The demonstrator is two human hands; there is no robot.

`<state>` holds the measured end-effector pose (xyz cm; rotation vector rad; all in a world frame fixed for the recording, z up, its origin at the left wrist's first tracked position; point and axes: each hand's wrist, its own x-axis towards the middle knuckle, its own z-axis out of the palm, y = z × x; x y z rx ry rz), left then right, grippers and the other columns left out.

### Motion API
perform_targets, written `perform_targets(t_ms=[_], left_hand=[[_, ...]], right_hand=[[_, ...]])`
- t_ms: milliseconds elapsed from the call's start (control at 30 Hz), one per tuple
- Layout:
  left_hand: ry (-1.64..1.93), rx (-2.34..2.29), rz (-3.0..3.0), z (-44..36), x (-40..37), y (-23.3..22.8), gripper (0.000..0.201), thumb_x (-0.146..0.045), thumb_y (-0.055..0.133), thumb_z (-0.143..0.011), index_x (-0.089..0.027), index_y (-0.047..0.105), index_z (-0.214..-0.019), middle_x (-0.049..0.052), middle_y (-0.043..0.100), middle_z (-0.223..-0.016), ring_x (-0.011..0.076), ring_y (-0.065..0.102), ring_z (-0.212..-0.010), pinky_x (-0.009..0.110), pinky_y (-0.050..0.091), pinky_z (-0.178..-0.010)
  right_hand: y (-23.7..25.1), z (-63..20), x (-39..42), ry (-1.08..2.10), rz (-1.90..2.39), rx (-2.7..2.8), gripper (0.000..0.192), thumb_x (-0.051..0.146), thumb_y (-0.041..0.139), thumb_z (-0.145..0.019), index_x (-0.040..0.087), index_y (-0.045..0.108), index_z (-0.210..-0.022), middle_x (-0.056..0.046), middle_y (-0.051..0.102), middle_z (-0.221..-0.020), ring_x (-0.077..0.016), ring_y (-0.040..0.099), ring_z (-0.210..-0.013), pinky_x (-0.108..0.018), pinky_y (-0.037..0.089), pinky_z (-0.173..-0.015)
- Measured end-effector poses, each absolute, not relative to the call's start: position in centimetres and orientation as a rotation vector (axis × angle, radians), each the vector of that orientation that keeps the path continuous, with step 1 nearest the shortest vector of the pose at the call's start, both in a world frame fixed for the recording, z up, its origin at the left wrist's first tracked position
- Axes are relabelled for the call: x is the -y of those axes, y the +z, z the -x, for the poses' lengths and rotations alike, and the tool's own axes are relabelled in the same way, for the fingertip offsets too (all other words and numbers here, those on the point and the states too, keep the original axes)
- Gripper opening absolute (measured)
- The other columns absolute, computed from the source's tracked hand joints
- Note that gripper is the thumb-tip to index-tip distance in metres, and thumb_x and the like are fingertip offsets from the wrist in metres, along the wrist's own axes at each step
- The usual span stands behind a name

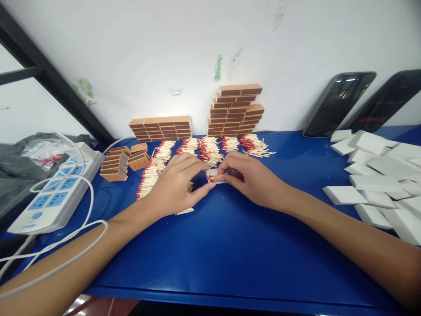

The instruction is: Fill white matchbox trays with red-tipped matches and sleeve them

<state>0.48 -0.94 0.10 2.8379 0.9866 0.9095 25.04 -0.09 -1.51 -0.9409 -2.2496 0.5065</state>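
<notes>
My left hand (174, 186) and my right hand (251, 177) meet at the middle of the blue table (213, 254). Both grip a small white matchbox tray (213, 175) with red-tipped matches in it, held between the fingertips. A loose match or white strip (184, 212) lies under my left hand. Rows of red-tipped matches (207, 149) lie just behind the hands. Stacks of brown matchboxes (235, 109) stand against the wall, with a lower stack (161, 128) to their left.
Several brown boxes (123, 162) sit at the left. A white power strip (57, 191) with cables lies at the left edge. Several white empty sleeves (378, 180) are piled at the right. Two dark phones (338, 103) lean on the wall.
</notes>
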Motion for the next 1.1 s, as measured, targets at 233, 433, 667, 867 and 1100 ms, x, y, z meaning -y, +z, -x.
perform_targets(t_ms=[233,433,667,867,1100], left_hand=[[0.839,-1.036,-2.83,-0.31,0.91,0.02,0.025,-0.036,0.067,-0.101,-0.017,0.068,-0.116,0.01,0.074,-0.113,0.0281,0.066,-0.113,0.045,0.05,-0.104],[0.77,-1.054,-2.859,-0.21,0.91,-0.11,0.023,-0.038,0.068,-0.1,-0.018,0.068,-0.111,0.009,0.074,-0.113,0.0282,0.066,-0.112,0.045,0.05,-0.1],[0.755,-1.048,-2.883,-0.1,0.77,-0.18,0.024,-0.04,0.067,-0.101,-0.018,0.068,-0.111,0.009,0.074,-0.111,0.0281,0.067,-0.112,0.046,0.051,-0.1],[0.726,-1.08,-2.865,-0.11,0.9,-0.04,0.025,-0.041,0.067,-0.101,-0.018,0.069,-0.111,0.01,0.074,-0.112,0.029,0.067,-0.111,0.047,0.052,-0.099],[0.807,-1.122,-2.869,-0.17,0.73,0.09,0.024,-0.038,0.067,-0.1,-0.017,0.069,-0.11,0.011,0.075,-0.108,0.029,0.067,-0.107,0.048,0.053,-0.099]], right_hand=[[-1.29,-25.61,-0.14,0.37,1.01,2.36,0.008,0.025,0.059,-0.105,0.022,0.064,-0.1,-0.006,0.06,-0.106,-0.0209,0.061,-0.093,-0.034,0.048,-0.08],[-1.67,-25.66,-0.17,0.381,0.992,2.402,0.008,0.026,0.06,-0.105,0.023,0.064,-0.099,-0.006,0.062,-0.11,-0.0223,0.064,-0.1,-0.037,0.05,-0.088],[-1.34,-25.66,-0.34,0.427,0.968,2.337,0.01,0.019,0.057,-0.104,0.022,0.063,-0.097,-0.006,0.062,-0.107,-0.0208,0.063,-0.095,-0.035,0.051,-0.082],[-1.5,-25.59,-0.18,0.355,0.946,2.39,0.011,0.022,0.055,-0.105,0.022,0.064,-0.099,-0.009,0.064,-0.111,-0.0236,0.065,-0.1,-0.039,0.053,-0.086],[-1.2,-25.53,-0.14,0.252,0.917,2.292,0.011,0.023,0.054,-0.106,0.023,0.064,-0.101,-0.009,0.064,-0.107,-0.022,0.064,-0.09,-0.038,0.053,-0.08]])
